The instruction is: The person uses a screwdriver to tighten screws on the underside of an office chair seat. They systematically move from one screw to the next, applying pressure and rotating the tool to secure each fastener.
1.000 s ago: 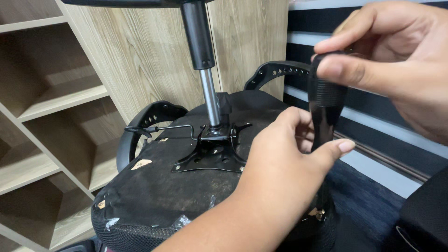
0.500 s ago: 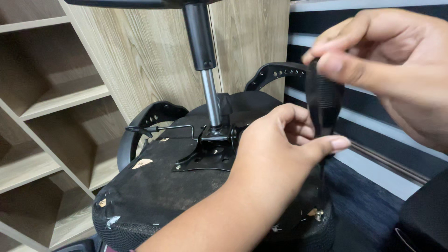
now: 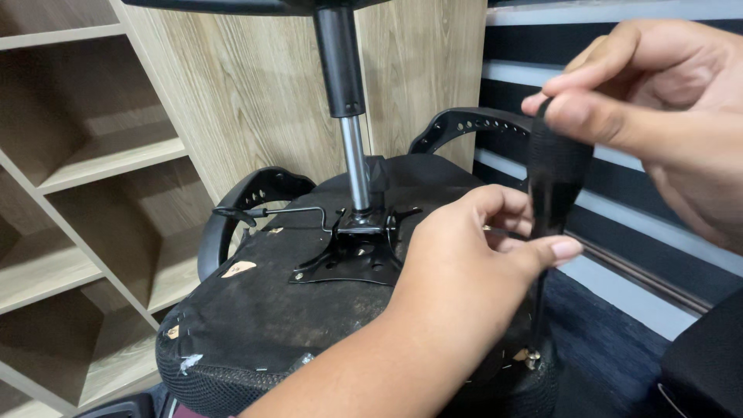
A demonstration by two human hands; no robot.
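Note:
An office chair lies upside down, its black seat underside [image 3: 255, 317] facing up. My right hand [image 3: 665, 101] pinches the top of a black screwdriver handle [image 3: 557, 178] between thumb and fingers. Below it, my left hand [image 3: 464, 271] is closed around the lower handle and the thin shaft [image 3: 536, 310], steadying it. The shaft runs straight down to a screw [image 3: 531, 355] at the seat's right edge. The tip itself is partly hidden by my left hand.
A metal mounting plate [image 3: 348, 259] carries the gas cylinder [image 3: 340, 70], which points up. A thin lever [image 3: 271, 210] sticks out to the left. Two black armrests [image 3: 248, 201] [image 3: 464, 124] curve behind the seat. Wooden shelves [image 3: 93, 155] stand at left, and a dark object [image 3: 704, 364] sits at the bottom right.
My right fingers have shifted slightly on the handle's top. My left hand stays on the screwdriver in nearly the same place. The chair has not moved.

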